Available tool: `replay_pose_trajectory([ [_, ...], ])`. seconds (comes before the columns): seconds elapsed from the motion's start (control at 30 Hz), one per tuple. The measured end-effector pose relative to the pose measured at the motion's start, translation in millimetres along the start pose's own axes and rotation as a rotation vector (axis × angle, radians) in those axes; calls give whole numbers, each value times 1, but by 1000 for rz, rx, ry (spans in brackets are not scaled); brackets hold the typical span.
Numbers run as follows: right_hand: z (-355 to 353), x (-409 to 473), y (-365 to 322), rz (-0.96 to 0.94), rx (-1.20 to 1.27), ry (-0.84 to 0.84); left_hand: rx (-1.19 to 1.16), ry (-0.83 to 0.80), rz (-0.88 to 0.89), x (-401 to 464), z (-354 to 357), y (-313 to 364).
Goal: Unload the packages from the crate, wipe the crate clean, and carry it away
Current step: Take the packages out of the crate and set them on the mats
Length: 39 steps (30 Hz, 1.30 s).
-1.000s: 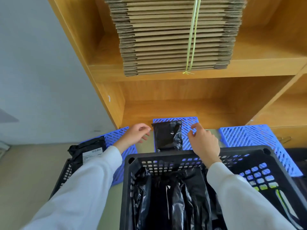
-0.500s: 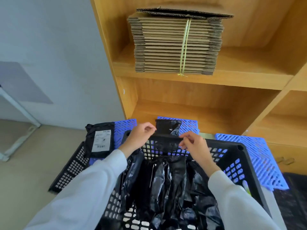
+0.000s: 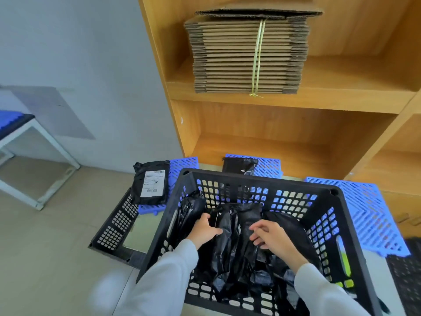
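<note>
A black slotted crate (image 3: 257, 182) fills the lower middle of the head view, with several black plastic packages (image 3: 239, 247) standing inside it. Both hands are down in the crate. My left hand (image 3: 205, 231) grips the top of one black package (image 3: 222, 224) on its left side. My right hand (image 3: 273, 238) hovers over the packages beside it, fingers loosely curled and holding nothing. Beyond the crate's far rim, one unloaded black package (image 3: 239, 165) lies on a blue slotted mat (image 3: 268, 166). Another black package with a white label (image 3: 151, 182) lies to the left on a second blue mat (image 3: 182, 165).
A wooden shelf unit (image 3: 296, 124) stands straight ahead, with a tied stack of flat cardboard (image 3: 248, 53) on its upper shelf. A third blue mat (image 3: 369, 213) lies right of the crate. A flat black crate panel (image 3: 116, 226) rests on the floor at left. A white metal stand (image 3: 38, 142) is far left.
Both hands have let go of the small package set on the blue mat and dropped back into the crate. My left hand has taken hold of another package.
</note>
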State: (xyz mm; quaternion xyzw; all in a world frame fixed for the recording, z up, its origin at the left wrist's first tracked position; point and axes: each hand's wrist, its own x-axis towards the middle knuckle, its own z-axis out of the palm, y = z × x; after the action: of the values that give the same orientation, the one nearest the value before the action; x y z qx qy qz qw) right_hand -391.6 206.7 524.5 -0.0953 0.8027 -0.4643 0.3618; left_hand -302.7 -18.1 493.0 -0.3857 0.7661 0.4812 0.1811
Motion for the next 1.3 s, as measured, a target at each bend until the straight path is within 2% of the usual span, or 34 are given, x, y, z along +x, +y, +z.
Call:
replay_pose_trajectory([
  [0.23, 9, -3, 5, 56, -30, -57, -92, -76, -163, 7, 14, -18],
  [0.4, 21, -1, 8, 85, -77, -58, -43, -85, -141, 0, 16, -8],
  [0.57, 26, -9, -9, 114, -114, -165, -21, -129, -105, -21, 15, 24],
  [0.73, 30, -21, -34, -39, -54, -152, -105, -131, -70, -47, 2, 48],
  [0.83, 34, -30, -48, -183, 116, -67, -198, -142, -7, -59, -12, 52],
  [0.93, 36, -40, -65, -196, 397, 43, -381, -192, 64, -65, -29, 50],
  [1.0, 37, -46, -72, -199, 432, 7, -517, -256, 116, -67, -37, 46],
  [1.13, 56, -57, -77, -227, 220, -154, -784, -366, 151, -73, -42, 43],
  [1.3, 78, -56, -66, -432, -313, -47, -1084, -387, 101, -82, -47, 41],
])
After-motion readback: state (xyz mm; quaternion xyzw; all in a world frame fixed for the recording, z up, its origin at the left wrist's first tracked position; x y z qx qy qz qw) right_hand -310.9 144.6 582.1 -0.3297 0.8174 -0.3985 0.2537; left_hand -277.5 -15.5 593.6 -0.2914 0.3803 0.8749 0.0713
